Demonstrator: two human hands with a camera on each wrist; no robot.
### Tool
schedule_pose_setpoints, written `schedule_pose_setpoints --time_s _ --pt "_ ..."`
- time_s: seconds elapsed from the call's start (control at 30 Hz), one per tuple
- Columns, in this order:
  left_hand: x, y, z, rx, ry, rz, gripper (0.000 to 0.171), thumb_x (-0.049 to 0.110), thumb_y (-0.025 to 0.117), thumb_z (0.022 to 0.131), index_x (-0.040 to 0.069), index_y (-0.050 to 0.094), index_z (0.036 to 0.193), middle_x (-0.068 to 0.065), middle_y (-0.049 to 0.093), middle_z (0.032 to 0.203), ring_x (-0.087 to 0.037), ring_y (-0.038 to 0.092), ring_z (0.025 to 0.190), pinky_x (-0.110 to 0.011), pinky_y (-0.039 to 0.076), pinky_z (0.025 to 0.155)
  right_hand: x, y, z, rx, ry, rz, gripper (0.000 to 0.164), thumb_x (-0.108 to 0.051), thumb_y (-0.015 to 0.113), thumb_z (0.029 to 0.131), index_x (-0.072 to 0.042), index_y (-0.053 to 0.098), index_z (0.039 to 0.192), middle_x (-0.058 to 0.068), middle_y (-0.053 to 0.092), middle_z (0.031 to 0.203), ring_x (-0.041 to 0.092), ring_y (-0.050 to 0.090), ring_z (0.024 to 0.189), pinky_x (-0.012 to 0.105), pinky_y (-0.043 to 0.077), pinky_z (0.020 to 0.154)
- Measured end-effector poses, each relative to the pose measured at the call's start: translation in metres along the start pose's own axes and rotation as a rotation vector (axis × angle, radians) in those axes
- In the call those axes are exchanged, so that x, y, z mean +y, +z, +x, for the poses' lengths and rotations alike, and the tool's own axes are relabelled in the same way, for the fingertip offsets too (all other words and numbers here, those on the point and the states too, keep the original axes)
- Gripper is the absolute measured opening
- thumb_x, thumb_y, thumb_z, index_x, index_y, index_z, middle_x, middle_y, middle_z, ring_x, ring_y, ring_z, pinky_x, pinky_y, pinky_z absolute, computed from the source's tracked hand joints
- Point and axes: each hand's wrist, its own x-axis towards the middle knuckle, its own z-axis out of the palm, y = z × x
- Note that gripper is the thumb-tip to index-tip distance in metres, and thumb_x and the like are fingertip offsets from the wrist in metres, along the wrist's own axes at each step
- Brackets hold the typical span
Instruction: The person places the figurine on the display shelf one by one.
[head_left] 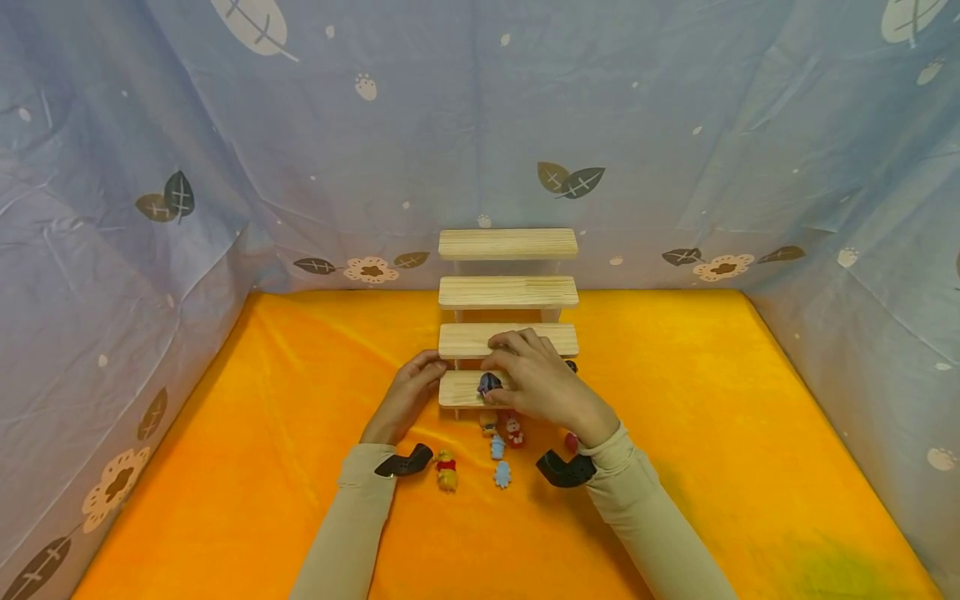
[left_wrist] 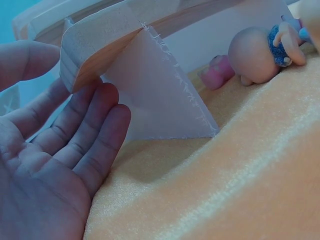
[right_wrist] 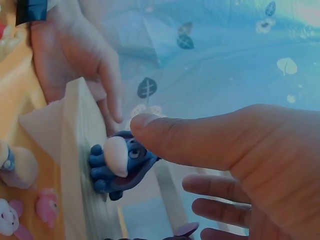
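Note:
A small blue donkey figurine (right_wrist: 117, 160) with a pale muzzle stands on the lowest wooden step (head_left: 459, 390) of a four-step display rack. My right hand (head_left: 543, 379) pinches its head; the thumb shows in the right wrist view, the index finger is hidden there and the other fingers are spread behind. At the step's left end, my left hand (head_left: 408, 392) touches the wood with extended, slightly bent fingers (left_wrist: 107, 135). In the left wrist view its thumb lies beside the rounded end, and a whitish side panel (left_wrist: 155, 95) supports the step.
In front of the rack lie a yellow bear figurine (head_left: 447, 472) in a red top, two pale blue figurines (head_left: 502, 475), a pink-and-white figurine (head_left: 514, 432) and a tan one (head_left: 488, 423). Patterned curtain (head_left: 420, 125) hangs behind. Orange cloth (head_left: 225, 467) covers the surface.

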Motion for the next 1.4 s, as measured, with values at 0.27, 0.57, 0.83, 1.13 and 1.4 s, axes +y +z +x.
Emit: schedule_pose_setpoints --time_s 0.27,0.57,0.83,1.13,1.4 --pt "-0.001 -0.001 0.001 -0.012 0.001 -0.006 0.036 0.021 0.053 0.105 0.003 0.05 0.137 -0.004 0.056 0.129 -0.016 0.057 0.119 -0.033 0.043 0.109 -0.006 -0.008 -0.005 0.113 -0.065 0.04 0.028 -0.031 0.074 0.094 -0.016 0.071 0.117 0.009 0.056 0.142 0.029 0.05 0.128 0.051 0.042 0.107" --pt "-0.002 -0.003 0.0 -0.028 -0.001 0.014 0.042 0.026 0.054 0.105 0.004 0.049 0.141 -0.003 0.055 0.134 -0.016 0.057 0.122 -0.034 0.043 0.11 -0.019 -0.016 -0.008 0.183 -0.132 0.081 0.023 -0.029 0.07 0.096 -0.017 0.071 0.116 0.007 0.06 0.138 0.026 0.054 0.125 0.047 0.046 0.106" --pt "-0.002 -0.004 -0.001 -0.041 0.012 0.015 0.04 0.027 0.055 0.105 0.006 0.05 0.138 -0.003 0.056 0.133 -0.017 0.057 0.122 -0.04 0.04 0.115 -0.029 -0.016 -0.01 0.163 -0.214 0.109 0.02 -0.024 0.064 0.101 -0.016 0.069 0.118 0.005 0.061 0.134 0.019 0.059 0.117 0.035 0.053 0.095" --pt "0.0 -0.004 -0.003 -0.035 0.023 0.026 0.034 0.027 0.055 0.105 0.008 0.054 0.134 -0.001 0.059 0.125 -0.016 0.057 0.118 -0.037 0.038 0.113 -0.046 0.0 -0.01 0.051 -0.307 0.088 0.02 -0.025 0.062 0.102 -0.016 0.07 0.118 0.0 0.065 0.124 0.017 0.061 0.116 0.038 0.05 0.107" --pt "-0.002 -0.003 0.001 -0.015 0.006 0.019 0.033 0.023 0.055 0.105 0.005 0.053 0.132 -0.001 0.06 0.122 -0.015 0.058 0.117 -0.032 0.043 0.109 -0.042 0.019 -0.034 -0.142 -0.233 0.085 0.047 -0.048 0.049 0.105 -0.014 0.066 0.131 0.005 0.058 0.145 0.022 0.053 0.135 0.04 0.045 0.113"
